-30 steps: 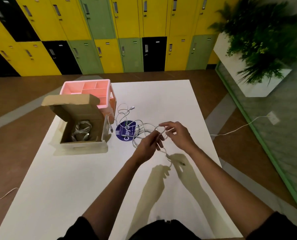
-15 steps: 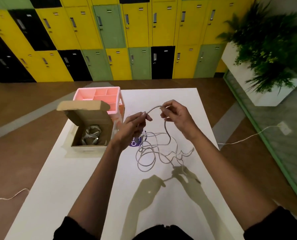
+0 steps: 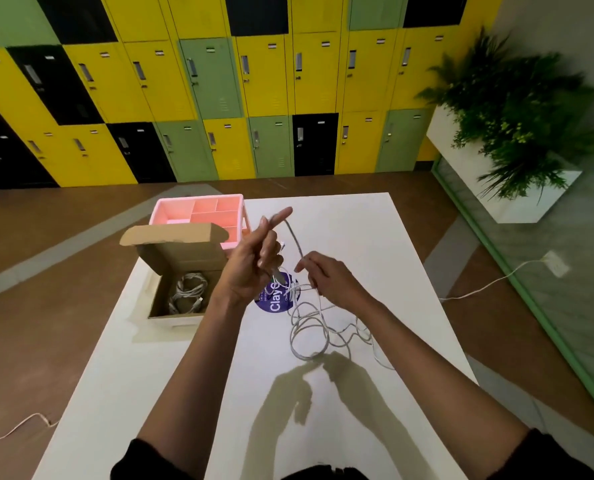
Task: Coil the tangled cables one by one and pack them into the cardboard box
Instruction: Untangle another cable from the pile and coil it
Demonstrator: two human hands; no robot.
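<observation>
- Cable work is judged to be at the winding step. One white cable point(image 3: 294, 239) is stretched in a short span between the two raised hands, above the tabletop point(image 3: 357, 237).
- The rest of that cable lies in loose loops point(image 3: 309, 341) on the tabletop below the right hand, with other strands mixed in. Part of it crosses a round purple sticker point(image 3: 274, 303).
- The left hand point(image 3: 250, 268) is held up with its index finger point(image 3: 280, 216) straight and the other fingers curled. The cable end appears to be gripped in those curled fingers, with a plug showing just below them.
- The right hand point(image 3: 333, 284) is lower and to the right. The cable is pinched at its fingertips and the other fingers are loosely bent.
- The hands are apart, joined only by the taut span.
- For a neat coil, each turn should be laid beside the last over the left fingers, at an even size.
- The plug end should be trapped firmly so that the first turn cannot slip.
- Slack should be fed through the right pinch under light tension, so that crossings in the loops are shaken out before they reach the coil.
- A hard pull is best avoided, since the pile could be tightened into a knot.
- The cardboard box point(image 3: 184, 258) stands open to the left of the hands, with coiled cables point(image 3: 188, 294) already inside. Room for another coil seems to be left.
</observation>
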